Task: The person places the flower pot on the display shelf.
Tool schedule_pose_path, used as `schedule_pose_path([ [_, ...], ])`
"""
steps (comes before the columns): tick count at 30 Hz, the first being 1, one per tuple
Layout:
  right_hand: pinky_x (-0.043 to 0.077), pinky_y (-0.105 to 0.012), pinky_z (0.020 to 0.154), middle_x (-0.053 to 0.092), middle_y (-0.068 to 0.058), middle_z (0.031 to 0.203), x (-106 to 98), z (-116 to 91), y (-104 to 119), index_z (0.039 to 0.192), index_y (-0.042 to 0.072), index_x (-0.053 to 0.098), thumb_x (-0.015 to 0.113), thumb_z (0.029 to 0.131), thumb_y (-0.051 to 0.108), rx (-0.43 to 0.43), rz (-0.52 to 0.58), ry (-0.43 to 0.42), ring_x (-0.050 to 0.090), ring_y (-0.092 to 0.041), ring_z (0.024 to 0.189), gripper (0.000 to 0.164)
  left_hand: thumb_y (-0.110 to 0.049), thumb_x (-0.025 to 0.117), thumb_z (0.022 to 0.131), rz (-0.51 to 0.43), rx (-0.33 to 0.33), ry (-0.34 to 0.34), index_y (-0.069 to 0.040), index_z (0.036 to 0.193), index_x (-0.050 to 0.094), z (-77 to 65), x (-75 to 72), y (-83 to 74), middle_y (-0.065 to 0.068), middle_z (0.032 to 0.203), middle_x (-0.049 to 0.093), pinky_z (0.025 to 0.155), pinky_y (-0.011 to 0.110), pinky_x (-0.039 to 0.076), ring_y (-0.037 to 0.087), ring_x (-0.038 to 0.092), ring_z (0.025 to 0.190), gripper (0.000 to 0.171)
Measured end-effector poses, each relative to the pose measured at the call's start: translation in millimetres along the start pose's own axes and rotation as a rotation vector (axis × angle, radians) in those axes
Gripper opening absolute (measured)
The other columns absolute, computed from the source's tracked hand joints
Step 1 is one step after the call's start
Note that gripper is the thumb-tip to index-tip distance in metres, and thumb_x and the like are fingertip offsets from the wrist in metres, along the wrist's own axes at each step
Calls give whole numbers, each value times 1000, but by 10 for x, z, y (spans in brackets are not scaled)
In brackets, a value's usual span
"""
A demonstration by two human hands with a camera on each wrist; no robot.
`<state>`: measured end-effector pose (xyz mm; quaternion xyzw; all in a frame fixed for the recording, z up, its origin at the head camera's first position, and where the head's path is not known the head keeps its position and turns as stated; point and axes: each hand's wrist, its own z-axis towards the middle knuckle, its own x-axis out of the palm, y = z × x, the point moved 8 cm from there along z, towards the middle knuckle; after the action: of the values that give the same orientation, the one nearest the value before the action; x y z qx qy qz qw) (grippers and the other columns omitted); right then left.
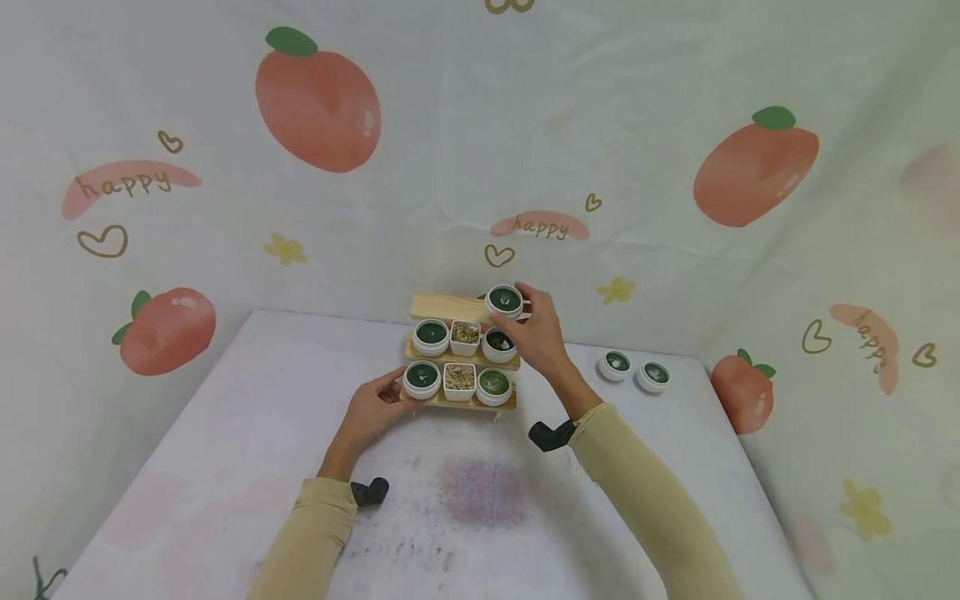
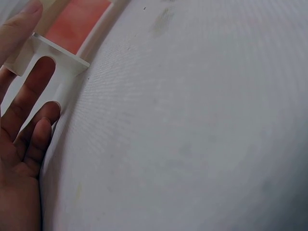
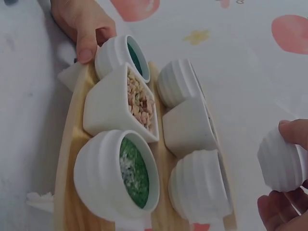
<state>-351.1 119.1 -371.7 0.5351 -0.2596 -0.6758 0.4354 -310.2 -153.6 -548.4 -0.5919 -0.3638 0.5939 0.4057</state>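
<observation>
A three-tier stand with wooden shelves (image 1: 441, 307) and white end supports stands at the back of the table. My right hand (image 1: 542, 335) holds a small ribbed white bowl (image 1: 505, 302) with dark green contents, above the right end of the top shelf. In the right wrist view, thumb and fingers grip that bowl (image 3: 278, 161) from its sides. At the lower left end, my left hand (image 1: 377, 408) grips the stand, thumb on the bottom shelf's edge. The left wrist view shows its fingers (image 2: 32, 89) by the white end support (image 2: 60, 50).
Round white bowls and square white cups with grains (image 1: 459, 379) fill the two lower shelves, a square cup (image 1: 465, 335) in the middle of each. Two more round bowls (image 1: 615, 365) sit on the table to the right. A printed cloth (image 1: 450, 167) hangs behind.
</observation>
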Motion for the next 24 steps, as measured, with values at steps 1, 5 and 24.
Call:
schedule_pose_path([
  [1,52,-45,97,44,-22,143,24,25,18,149,-3,44,76,93,19,-5,4,0,56,-35,120,68,-34,92,75,-2,1,-1,-14,143,60,-1,-1,1,7,96,69,74,22,49,14,59,83,78],
  [5,53,-42,94,52,-19,137,125,137,75,142,-3,52,76,92,17,-23,24,11,60,-33,116,59,-35,91,76,7,2,-2,-13,144,60,-2,-4,4,9,95,70,74,24,48,14,59,83,78],
  [24,48,-41,106,61,-17,135,650,460,143,143,-2,53,79,90,19,59,47,56,60,-31,123,63,-31,91,77,-2,-10,2,-11,145,59,-10,-14,-3,10,95,72,73,22,49,13,60,81,78],
])
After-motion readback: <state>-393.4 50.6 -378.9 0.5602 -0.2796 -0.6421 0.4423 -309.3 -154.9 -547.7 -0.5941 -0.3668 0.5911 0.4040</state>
